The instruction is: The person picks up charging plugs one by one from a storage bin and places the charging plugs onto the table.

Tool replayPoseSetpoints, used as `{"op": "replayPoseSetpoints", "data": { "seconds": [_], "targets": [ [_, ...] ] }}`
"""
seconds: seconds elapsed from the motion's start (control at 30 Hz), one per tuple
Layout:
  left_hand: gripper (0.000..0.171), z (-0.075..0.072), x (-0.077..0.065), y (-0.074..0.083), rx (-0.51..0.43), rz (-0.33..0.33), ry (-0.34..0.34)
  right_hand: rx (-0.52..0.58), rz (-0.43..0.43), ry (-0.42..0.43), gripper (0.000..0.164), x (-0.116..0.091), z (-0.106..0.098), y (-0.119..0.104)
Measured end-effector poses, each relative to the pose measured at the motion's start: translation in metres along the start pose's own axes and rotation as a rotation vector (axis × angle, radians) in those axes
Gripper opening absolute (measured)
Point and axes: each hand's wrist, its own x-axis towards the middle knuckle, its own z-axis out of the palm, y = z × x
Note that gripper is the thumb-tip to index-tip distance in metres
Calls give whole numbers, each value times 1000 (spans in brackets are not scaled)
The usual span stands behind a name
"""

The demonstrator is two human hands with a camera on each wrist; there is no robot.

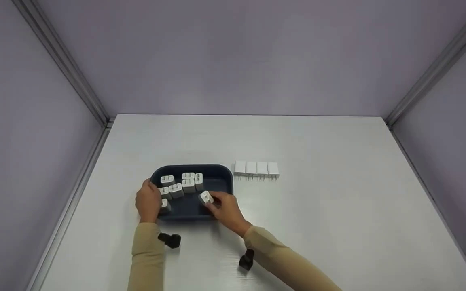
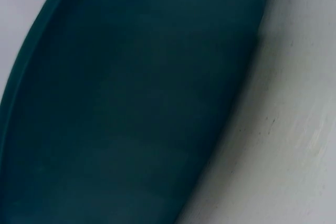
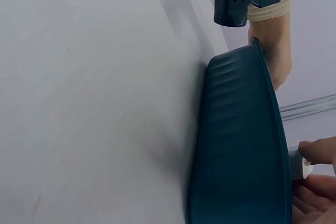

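The dark blue tray holds several white charger plugs, most of them standing on end toward its left and middle. My left hand grips the tray's left rim. Over the tray's right part, my right hand pinches one charger plug between thumb and fingers, tilted. In the right wrist view that charger plug shows just past the tray's near rim, partly covered by the fingers. The left wrist view is filled mostly by the tray's outer wall.
Just right of the tray, a tight row of white charger plugs lies on the white table with metal prongs toward me. Black wrist cameras hang from both sleeves. Pale walls stand behind and at both sides.
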Motion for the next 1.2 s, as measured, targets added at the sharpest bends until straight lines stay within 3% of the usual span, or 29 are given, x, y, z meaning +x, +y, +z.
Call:
{"op": "replayPoseSetpoints", "data": {
  "seconds": [0.27,0.8,0.97,1.2],
  "targets": [
    [42,0,0,1,2,6,13,60,-8,88,32,-1,-5,4],
    [41,1,0,0,26,28,25,107,-18,120,33,-5,-16,7],
    [44,2,0,0,-7,-1,-8,192,2,117,36,-7,-23,10],
    [44,2,1,0,-24,-17,-18,203,21,170,36,-7,-30,9]
  ]
}}
